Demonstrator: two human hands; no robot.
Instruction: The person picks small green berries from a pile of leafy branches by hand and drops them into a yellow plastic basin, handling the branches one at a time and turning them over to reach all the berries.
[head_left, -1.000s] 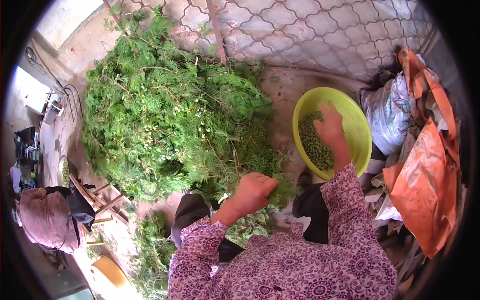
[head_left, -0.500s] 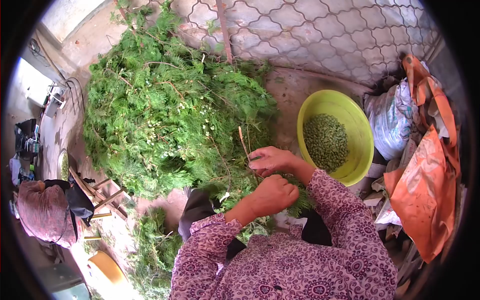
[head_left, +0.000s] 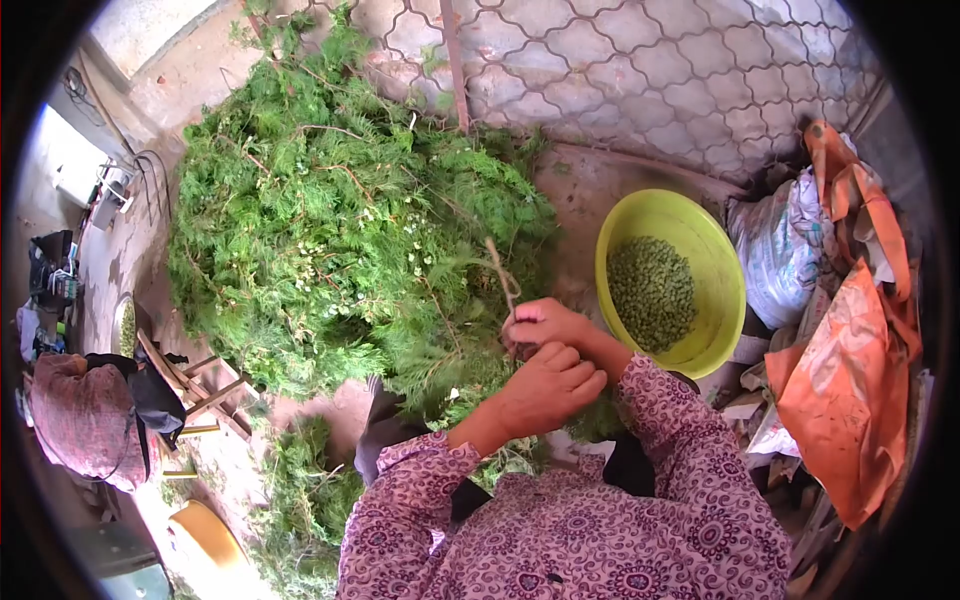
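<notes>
My left hand (head_left: 545, 385) is closed around a leafy green sprig (head_left: 480, 370) held over my lap. Right above it, my right hand (head_left: 552, 323) pinches the same sprig's thin brown stem (head_left: 500, 275), which sticks up past my fingers. Both hands touch each other. A large heap of cut green branches (head_left: 340, 220) lies in front of me on the left. A yellow-green bowl (head_left: 718, 260) holding small green seeds (head_left: 652, 290) sits on the ground to the right of my hands.
A patterned wire fence (head_left: 640, 70) runs behind the heap and bowl. Orange cloth (head_left: 850, 360) and a white sack (head_left: 785, 240) pile up at the right. Wooden sticks (head_left: 195, 390), a bundle of clothes (head_left: 85, 420) and a yellow object (head_left: 205, 535) lie at the lower left.
My right hand left the bowl of seeds and came back to the sprig, gripping its stem above my left hand. The left hand kept its hold and shifted slightly right.
</notes>
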